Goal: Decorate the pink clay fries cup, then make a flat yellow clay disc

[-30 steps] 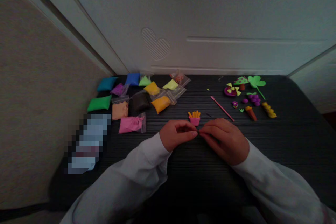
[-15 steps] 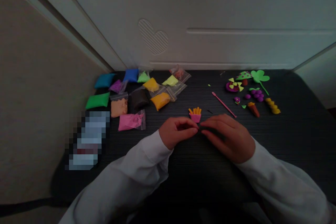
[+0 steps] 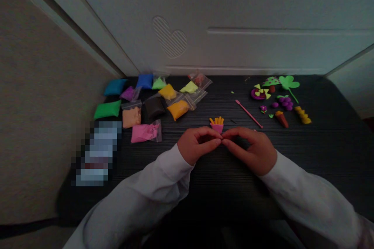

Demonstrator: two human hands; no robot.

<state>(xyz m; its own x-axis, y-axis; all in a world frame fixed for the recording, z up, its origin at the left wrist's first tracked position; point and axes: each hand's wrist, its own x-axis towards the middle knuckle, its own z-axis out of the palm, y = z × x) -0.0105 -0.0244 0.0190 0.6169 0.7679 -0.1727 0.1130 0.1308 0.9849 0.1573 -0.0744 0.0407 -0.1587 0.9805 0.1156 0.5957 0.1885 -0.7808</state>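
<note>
Left hand: thumb and forefinger pinched, tips meeting the right's; can't tell if something tiny is between.
Right hand: mirrored pinch, contents hidden; tip-to-tip hold probably for fine control.
Fries model: just beyond the fingertips, lower edge partly covered by fingers, contact unclear; likely set close for easy reach.
Pink tool: slanted, beyond the right hand, probably parked handy.
Colored bags: beyond and left of the left hand, likely grouped to leave bench room.
Grape cluster, clover: beyond and right of the right hand, seemingly sorted apart from bags.
</note>
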